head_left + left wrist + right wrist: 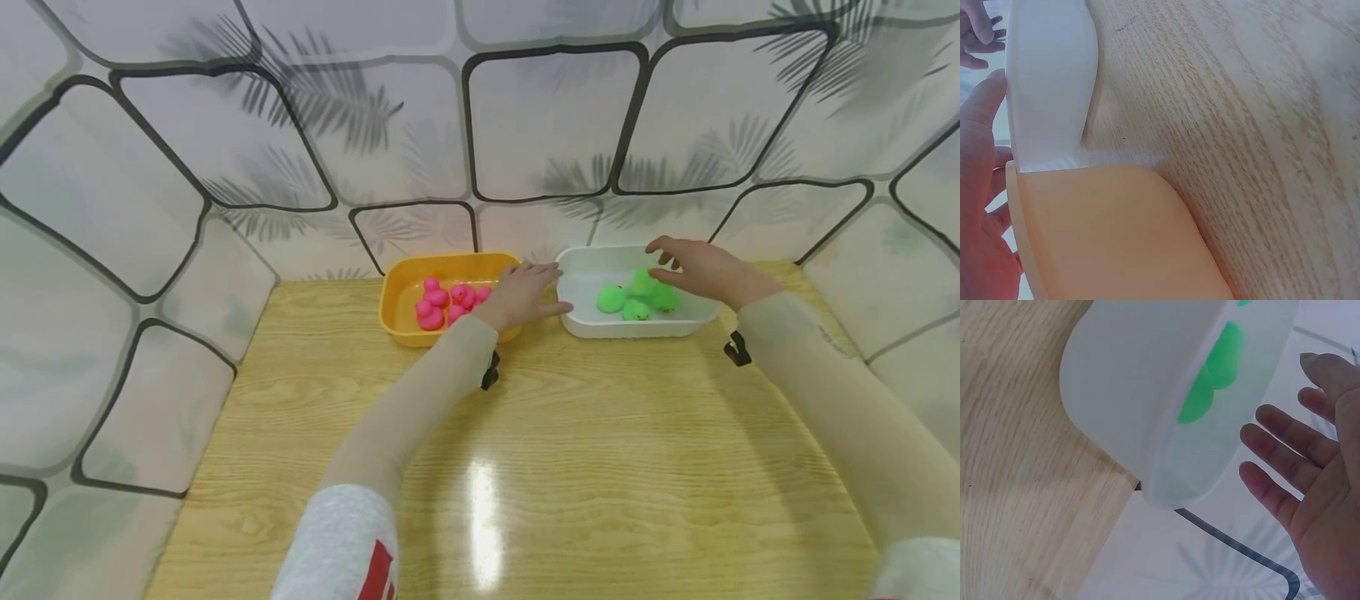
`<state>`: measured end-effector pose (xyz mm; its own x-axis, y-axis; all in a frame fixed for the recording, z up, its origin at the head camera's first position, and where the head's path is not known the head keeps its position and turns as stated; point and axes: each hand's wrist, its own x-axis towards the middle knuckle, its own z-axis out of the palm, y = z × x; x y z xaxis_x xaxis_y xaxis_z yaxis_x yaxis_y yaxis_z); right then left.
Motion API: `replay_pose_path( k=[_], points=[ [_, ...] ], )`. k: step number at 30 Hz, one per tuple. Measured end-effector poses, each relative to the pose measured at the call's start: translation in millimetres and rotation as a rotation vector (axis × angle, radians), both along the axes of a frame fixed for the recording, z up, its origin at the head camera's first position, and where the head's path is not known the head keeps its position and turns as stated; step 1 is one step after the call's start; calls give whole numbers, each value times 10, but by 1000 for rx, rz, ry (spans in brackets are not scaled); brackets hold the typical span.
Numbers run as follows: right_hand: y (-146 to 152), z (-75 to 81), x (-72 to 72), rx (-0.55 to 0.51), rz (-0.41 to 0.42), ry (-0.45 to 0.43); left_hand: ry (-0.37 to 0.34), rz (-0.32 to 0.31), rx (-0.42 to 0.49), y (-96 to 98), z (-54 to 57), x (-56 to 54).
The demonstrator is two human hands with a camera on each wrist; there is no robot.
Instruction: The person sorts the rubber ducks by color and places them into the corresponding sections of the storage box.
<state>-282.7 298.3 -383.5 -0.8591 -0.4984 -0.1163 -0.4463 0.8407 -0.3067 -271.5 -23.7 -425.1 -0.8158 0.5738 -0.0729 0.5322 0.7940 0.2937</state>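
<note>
An orange tub (397, 287) holds several small pink rubber ducks (431, 317). Beside it on the right stands a white tub (637, 331) with several green rubber ducks (611, 298) bunched inside. My left hand (521, 297) hovers over the orange tub's right end, fingers stretched toward the white tub's left rim, holding nothing. The left wrist view shows that hand (979, 187) along the rims where both tubs meet. Over the white tub's right end is my right hand (708, 271), fingers loosely bent near the green ducks; its palm (1329, 519) is bare in the right wrist view.
Both tubs stand at the back of a wooden table (555, 450), close to a wall covering (555, 125) with a stone and leaf pattern. The same covering rises along the left and right sides.
</note>
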Motion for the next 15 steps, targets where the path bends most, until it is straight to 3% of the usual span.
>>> replay_pose_path(
  k=[9,15],
  points=[
    [31,-62,87,-36,-3,-36,13,6,-51,-32,3,-25],
    [25,-144,247,-67,2,25,36,-22,-64,-77,-29,-19]
  ],
)
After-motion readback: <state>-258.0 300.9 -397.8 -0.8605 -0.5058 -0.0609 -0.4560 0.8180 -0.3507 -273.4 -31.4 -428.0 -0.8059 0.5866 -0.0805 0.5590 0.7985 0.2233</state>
